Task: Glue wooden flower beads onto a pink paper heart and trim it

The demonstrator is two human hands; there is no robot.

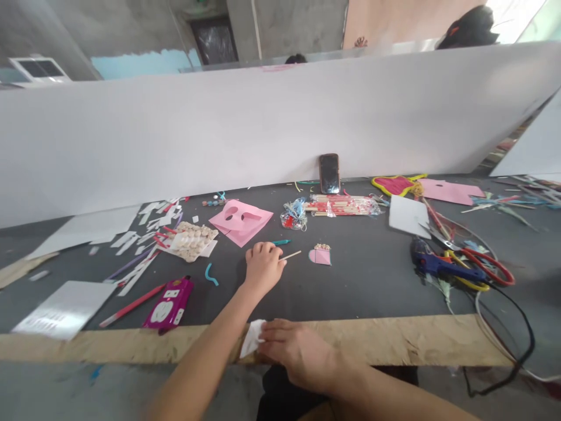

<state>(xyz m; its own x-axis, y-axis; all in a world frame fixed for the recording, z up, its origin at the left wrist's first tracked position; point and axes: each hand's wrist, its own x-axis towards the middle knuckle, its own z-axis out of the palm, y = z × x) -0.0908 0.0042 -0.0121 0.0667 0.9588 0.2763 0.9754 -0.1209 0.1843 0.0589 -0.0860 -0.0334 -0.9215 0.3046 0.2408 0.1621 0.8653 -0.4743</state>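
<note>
My left hand reaches out over the dark tabletop with its fingers curled, and a thin wooden stick pokes out between thumb and fingers. Just behind it lies a teal pen. To its right is a small pink cutout with a teal outline and beige bits along its top. At the front edge my right hand has its fingers pressed together on a crumpled white tissue or paper; its thumb is hidden. A pink card with cut holes rests beyond my left hand.
A purple packet, red marker and white paper strips lie left. Bundled sticks and a phone stand at the back by a white board. Right are a blue glue gun, scissors and cables.
</note>
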